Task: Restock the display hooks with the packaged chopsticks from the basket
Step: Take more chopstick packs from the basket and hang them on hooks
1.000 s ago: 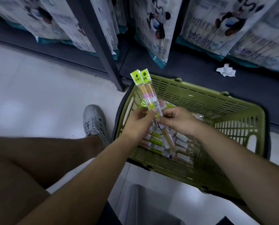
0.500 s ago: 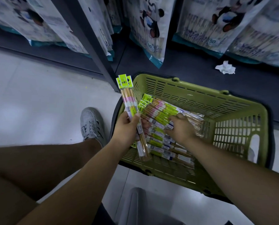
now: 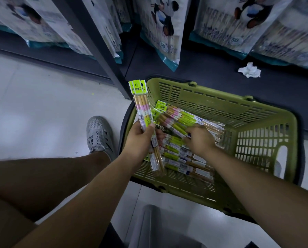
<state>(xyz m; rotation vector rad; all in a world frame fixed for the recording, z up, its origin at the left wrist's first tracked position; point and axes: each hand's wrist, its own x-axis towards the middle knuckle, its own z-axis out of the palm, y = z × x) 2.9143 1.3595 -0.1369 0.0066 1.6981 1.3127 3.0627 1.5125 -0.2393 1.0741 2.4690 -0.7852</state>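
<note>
We see the left hand (image 3: pixel 140 138) gripping three chopstick packets (image 3: pixel 142 111), its thumb clamped across their middle. Their long axis runs 6 to 12 o'clock, with the green header ends at 12. At its 3 o'clock, the right hand (image 3: pixel 200 140) bends onto the pile (image 3: pixel 178 154) in the green basket (image 3: pixel 221 97); we cannot tell whether it grips anything.

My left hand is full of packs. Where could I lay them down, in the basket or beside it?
Free: the basket's near strip of mesh floor, between the pile of packs and its near wall; the pale floor between shoe and shelf post. Crowded: the basket's middle, where the right hand reaches into the pile. The left hand grips held packs.
</note>
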